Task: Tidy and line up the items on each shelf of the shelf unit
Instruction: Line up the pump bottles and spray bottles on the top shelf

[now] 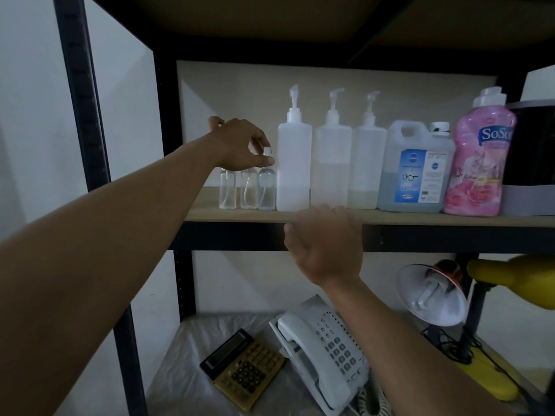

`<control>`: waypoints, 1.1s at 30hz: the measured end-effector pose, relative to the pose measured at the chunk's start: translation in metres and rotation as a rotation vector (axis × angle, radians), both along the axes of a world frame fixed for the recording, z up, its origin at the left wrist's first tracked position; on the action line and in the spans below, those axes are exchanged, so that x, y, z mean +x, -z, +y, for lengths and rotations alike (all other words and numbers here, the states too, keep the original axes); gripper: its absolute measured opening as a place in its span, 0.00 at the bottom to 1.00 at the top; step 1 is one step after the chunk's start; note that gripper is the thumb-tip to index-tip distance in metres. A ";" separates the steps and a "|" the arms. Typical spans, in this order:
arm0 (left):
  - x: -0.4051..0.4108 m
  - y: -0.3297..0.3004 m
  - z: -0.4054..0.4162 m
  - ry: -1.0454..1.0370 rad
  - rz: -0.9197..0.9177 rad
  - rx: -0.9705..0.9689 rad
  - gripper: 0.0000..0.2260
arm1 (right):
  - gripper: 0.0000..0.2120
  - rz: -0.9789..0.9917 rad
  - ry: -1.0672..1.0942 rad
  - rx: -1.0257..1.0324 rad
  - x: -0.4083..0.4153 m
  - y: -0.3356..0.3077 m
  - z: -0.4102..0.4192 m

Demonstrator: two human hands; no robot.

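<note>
A person's left hand (240, 144), arm stretched out to the upper wooden shelf (240, 216), pinches the white cap of a small clear plastic spray bottle (266, 187) between thumb and forefinger. That bottle stands upright directly below the grip, third in a row of small clear bottles, just beside a tall white pump dispenser bottle (293, 166). The right hand (326, 244) rests with curled fingers on the shelf's front edge, holding nothing. Farther right stand two more pump bottles, a translucent jug with a blue label (416, 172) showing spectacles, its text too small to read, and a pink bottle (477, 163) reading "SoSo".
</note>
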State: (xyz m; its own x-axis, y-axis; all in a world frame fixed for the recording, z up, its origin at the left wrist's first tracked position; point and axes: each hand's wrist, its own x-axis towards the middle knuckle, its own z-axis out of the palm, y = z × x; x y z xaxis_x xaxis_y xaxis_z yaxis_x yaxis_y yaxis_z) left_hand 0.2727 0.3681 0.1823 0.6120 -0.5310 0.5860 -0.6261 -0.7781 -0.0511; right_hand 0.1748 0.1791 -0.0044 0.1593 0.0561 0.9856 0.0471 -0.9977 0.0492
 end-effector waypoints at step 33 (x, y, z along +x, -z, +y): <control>-0.008 -0.031 0.033 -0.075 0.322 0.077 0.45 | 0.20 -0.030 0.033 -0.014 0.002 0.001 -0.001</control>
